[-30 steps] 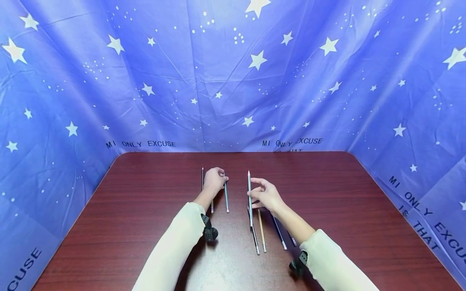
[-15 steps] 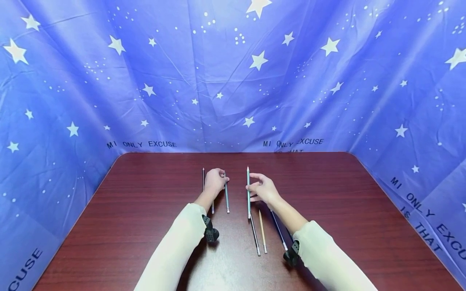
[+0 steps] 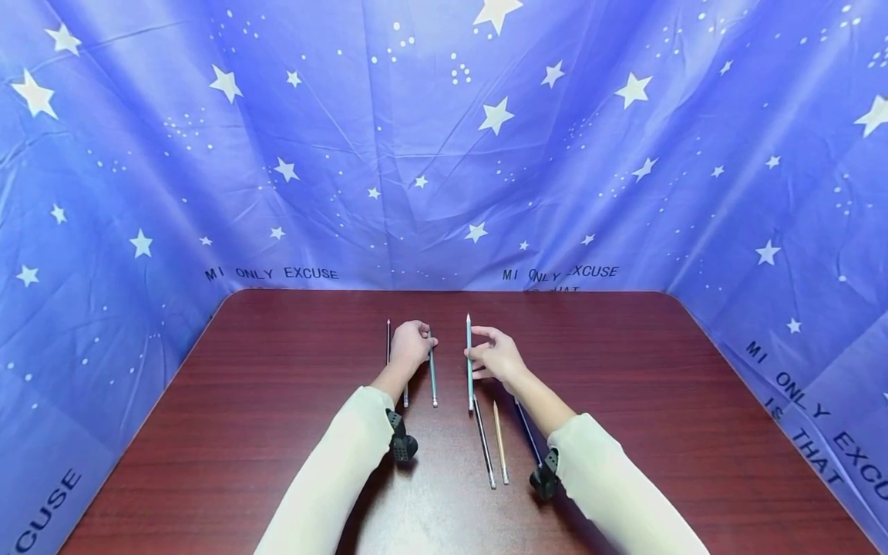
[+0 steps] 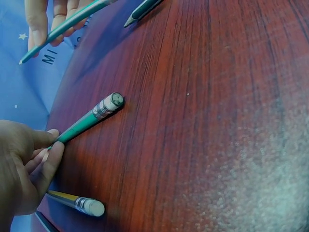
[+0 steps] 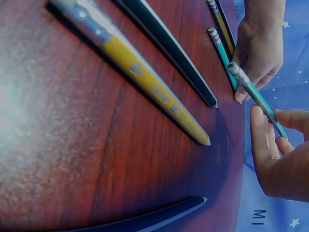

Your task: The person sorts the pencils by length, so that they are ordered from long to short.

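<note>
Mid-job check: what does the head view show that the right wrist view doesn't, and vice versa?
Only the head view: cream cloth sleeves and black wrist-worn cameras.

Only the right wrist view: the sharpened tip of the slim dark-blue pencil, and pale printing along the slim yellow pencil.

Both: the right hand pinching one slim teal-green pencil, the left hand holding another slim teal-green pencil, a slim black pencil, the reddish-brown table and star-printed blue cloth.

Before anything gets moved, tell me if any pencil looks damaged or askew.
No damage stands out; the dark blue pencil looks slightly askew, slanting differently from the loose yellow pencil near it.
</note>
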The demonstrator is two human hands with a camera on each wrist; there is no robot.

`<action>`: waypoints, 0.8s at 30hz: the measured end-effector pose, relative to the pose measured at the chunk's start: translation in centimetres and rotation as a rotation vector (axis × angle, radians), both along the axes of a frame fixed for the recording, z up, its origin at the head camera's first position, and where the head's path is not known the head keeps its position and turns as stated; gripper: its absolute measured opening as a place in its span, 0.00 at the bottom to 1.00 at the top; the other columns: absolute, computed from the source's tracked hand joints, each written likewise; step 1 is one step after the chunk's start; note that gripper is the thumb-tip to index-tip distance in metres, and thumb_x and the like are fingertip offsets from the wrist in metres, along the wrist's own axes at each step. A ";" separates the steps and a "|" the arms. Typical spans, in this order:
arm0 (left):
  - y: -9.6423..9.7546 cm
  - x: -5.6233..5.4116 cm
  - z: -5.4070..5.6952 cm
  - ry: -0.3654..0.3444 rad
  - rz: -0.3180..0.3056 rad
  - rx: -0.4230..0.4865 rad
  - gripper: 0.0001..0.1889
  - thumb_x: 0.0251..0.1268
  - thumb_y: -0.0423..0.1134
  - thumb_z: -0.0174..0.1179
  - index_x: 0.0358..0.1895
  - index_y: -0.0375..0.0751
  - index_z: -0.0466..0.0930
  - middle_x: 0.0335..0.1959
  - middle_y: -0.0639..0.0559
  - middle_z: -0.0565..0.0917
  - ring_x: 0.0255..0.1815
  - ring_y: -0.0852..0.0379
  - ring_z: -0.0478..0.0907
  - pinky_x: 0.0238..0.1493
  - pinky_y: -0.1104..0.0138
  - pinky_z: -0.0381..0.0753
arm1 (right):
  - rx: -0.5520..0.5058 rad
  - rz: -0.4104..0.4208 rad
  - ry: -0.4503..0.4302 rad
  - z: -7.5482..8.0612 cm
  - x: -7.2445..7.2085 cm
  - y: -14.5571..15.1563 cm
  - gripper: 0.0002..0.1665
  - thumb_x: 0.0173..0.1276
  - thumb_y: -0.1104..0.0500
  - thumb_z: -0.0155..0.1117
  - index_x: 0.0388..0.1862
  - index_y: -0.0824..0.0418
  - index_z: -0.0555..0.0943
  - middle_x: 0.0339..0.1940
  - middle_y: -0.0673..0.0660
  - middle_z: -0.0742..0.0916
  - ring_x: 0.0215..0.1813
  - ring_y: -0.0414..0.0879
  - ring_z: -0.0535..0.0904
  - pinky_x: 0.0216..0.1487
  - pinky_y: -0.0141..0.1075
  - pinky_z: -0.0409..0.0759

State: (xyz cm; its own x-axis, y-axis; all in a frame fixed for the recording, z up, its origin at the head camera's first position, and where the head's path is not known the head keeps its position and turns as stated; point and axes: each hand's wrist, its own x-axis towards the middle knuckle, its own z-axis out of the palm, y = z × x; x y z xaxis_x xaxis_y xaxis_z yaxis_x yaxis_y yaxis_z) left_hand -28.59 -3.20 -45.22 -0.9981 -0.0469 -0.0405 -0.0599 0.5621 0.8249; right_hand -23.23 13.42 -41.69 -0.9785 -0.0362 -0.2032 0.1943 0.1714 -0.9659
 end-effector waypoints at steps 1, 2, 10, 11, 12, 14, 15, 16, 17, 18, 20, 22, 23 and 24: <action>0.0 0.0 0.0 0.004 -0.001 -0.003 0.14 0.56 0.34 0.64 0.46 0.34 0.80 0.39 0.46 0.83 0.31 0.56 0.82 0.25 0.72 0.83 | 0.004 0.002 -0.004 0.0 -0.1 -0.1 0.31 0.60 0.70 0.60 0.64 0.63 0.68 0.42 0.70 0.84 0.22 0.41 0.78 0.27 0.37 0.86; 0.0 0.0 0.0 0.009 0.000 -0.010 0.15 0.56 0.34 0.64 0.47 0.34 0.80 0.39 0.46 0.83 0.31 0.56 0.82 0.26 0.72 0.83 | 0.007 0.001 -0.008 0.0 -0.2 -0.2 0.31 0.60 0.70 0.60 0.64 0.63 0.68 0.42 0.70 0.83 0.22 0.40 0.78 0.27 0.37 0.86; 0.0 0.2 0.1 0.045 0.005 -0.056 0.14 0.56 0.35 0.64 0.46 0.35 0.81 0.37 0.47 0.83 0.33 0.56 0.81 0.28 0.71 0.82 | 0.031 -0.013 -0.035 -0.3 -0.9 -0.6 0.30 0.61 0.70 0.61 0.64 0.61 0.69 0.44 0.70 0.84 0.20 0.40 0.77 0.27 0.37 0.85; 0.1 0.2 0.1 0.041 0.005 -0.049 0.14 0.57 0.35 0.64 0.46 0.35 0.81 0.37 0.47 0.83 0.33 0.56 0.81 0.27 0.71 0.82 | 0.036 -0.013 -0.037 -0.3 -1.0 -0.6 0.31 0.61 0.69 0.61 0.64 0.60 0.69 0.44 0.69 0.84 0.20 0.41 0.76 0.28 0.37 0.86; 0.1 0.2 0.1 0.040 0.006 -0.045 0.14 0.57 0.35 0.64 0.46 0.35 0.81 0.37 0.47 0.83 0.32 0.56 0.81 0.27 0.72 0.82 | 0.041 -0.012 -0.037 -0.4 -1.2 -0.6 0.31 0.61 0.69 0.61 0.64 0.60 0.69 0.43 0.69 0.84 0.20 0.41 0.76 0.29 0.38 0.86; 0.1 0.2 0.1 0.037 0.008 -0.041 0.13 0.57 0.35 0.64 0.46 0.35 0.81 0.37 0.47 0.83 0.32 0.56 0.81 0.26 0.72 0.82 | 0.047 -0.011 -0.037 -0.6 -1.3 -0.7 0.31 0.60 0.69 0.61 0.64 0.60 0.69 0.42 0.67 0.84 0.20 0.40 0.76 0.30 0.38 0.86; 0.1 0.2 0.1 0.039 0.010 -0.047 0.13 0.57 0.35 0.64 0.46 0.35 0.81 0.37 0.47 0.83 0.32 0.56 0.80 0.26 0.72 0.81 | 0.049 -0.011 -0.037 -0.7 -1.4 -0.7 0.31 0.60 0.69 0.61 0.64 0.60 0.69 0.41 0.67 0.84 0.20 0.40 0.76 0.30 0.39 0.86; 0.1 0.2 0.1 0.040 0.010 -0.051 0.13 0.57 0.35 0.64 0.46 0.35 0.81 0.37 0.47 0.83 0.32 0.56 0.80 0.26 0.72 0.81 | 0.051 -0.010 -0.036 -0.7 -1.5 -0.8 0.31 0.61 0.69 0.61 0.63 0.60 0.69 0.41 0.66 0.85 0.20 0.40 0.76 0.30 0.39 0.86; 0.1 0.2 0.1 0.043 0.011 -0.055 0.13 0.57 0.35 0.64 0.46 0.35 0.81 0.36 0.47 0.83 0.32 0.56 0.80 0.26 0.72 0.81 | 0.052 -0.010 -0.035 -0.8 -1.6 -0.8 0.30 0.61 0.69 0.61 0.63 0.60 0.70 0.40 0.66 0.85 0.20 0.40 0.76 0.29 0.38 0.86; 0.1 0.1 0.0 0.043 0.012 -0.057 0.14 0.57 0.35 0.64 0.46 0.35 0.81 0.37 0.47 0.83 0.33 0.56 0.80 0.27 0.72 0.81 | 0.054 -0.010 -0.033 -0.8 -1.6 -0.9 0.30 0.61 0.69 0.61 0.63 0.60 0.70 0.40 0.66 0.85 0.20 0.40 0.75 0.29 0.38 0.86; 0.2 0.1 0.0 0.045 0.012 -0.063 0.14 0.57 0.35 0.64 0.46 0.35 0.81 0.37 0.47 0.83 0.34 0.55 0.80 0.28 0.71 0.82 | 0.057 -0.012 -0.033 -0.9 -1.8 -1.0 0.30 0.61 0.69 0.62 0.63 0.60 0.70 0.39 0.66 0.85 0.20 0.40 0.75 0.28 0.37 0.86; 0.2 0.1 0.0 0.048 0.013 -0.071 0.14 0.57 0.35 0.64 0.46 0.35 0.81 0.37 0.47 0.83 0.34 0.56 0.80 0.29 0.71 0.82 | 0.060 -0.013 -0.034 -0.9 -1.9 -1.1 0.30 0.61 0.68 0.62 0.63 0.60 0.70 0.38 0.64 0.85 0.20 0.40 0.75 0.27 0.37 0.86; 0.2 0.1 0.0 0.049 0.014 -0.074 0.13 0.57 0.35 0.64 0.46 0.35 0.81 0.37 0.47 0.83 0.35 0.55 0.80 0.30 0.71 0.82 | 0.061 -0.012 -0.034 -1.0 -1.9 -1.1 0.30 0.61 0.68 0.62 0.63 0.60 0.70 0.37 0.64 0.85 0.20 0.41 0.75 0.27 0.37 0.86; 0.2 0.1 0.0 0.049 0.014 -0.077 0.13 0.57 0.35 0.64 0.46 0.35 0.81 0.37 0.48 0.83 0.35 0.55 0.80 0.31 0.70 0.82 | 0.063 -0.009 -0.034 -1.0 -1.9 -1.2 0.30 0.61 0.68 0.62 0.63 0.60 0.70 0.38 0.64 0.85 0.20 0.41 0.75 0.27 0.37 0.86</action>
